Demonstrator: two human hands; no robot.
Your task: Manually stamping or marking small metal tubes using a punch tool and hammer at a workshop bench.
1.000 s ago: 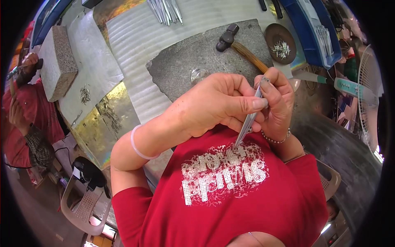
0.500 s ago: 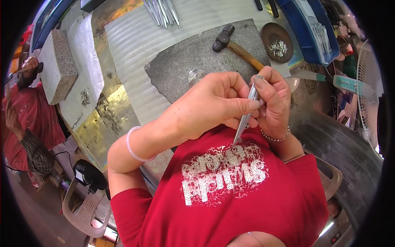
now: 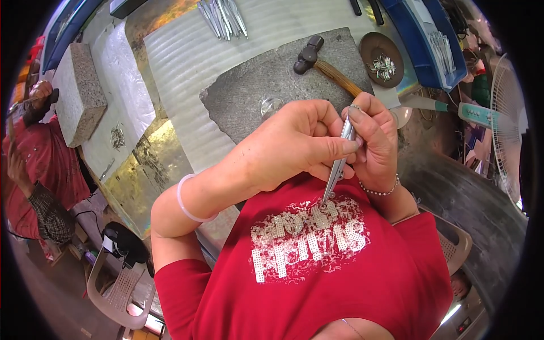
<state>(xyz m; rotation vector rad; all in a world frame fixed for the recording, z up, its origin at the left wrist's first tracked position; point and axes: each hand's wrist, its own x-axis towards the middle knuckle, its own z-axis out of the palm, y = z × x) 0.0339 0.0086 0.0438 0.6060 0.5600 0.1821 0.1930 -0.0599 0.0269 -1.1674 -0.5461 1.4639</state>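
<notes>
My left hand (image 3: 303,139) and my right hand (image 3: 375,133) meet in front of my red shirt. Both are closed on one slim silver metal tool (image 3: 335,170), which tapers to a sharp point toward my chest. Left thumb and fingers pinch its middle; right fingers wrap its upper end. Part of the tool is hidden behind my fingers. Just beyond them, a hammer (image 3: 334,76) with a wooden handle lies on a dark stone slab (image 3: 243,85). A clear round piece (image 3: 271,106) rests on the slab by my left hand.
A brown dish (image 3: 371,48) holds small silver pins, beside a blue bin (image 3: 416,39). Several slender silver tools (image 3: 222,20) lie at the far edge. At left stand a granite block (image 3: 79,93) and small pins (image 3: 117,137); a co-worker's hand (image 3: 41,90) is beyond. A fan (image 3: 507,122) stands right.
</notes>
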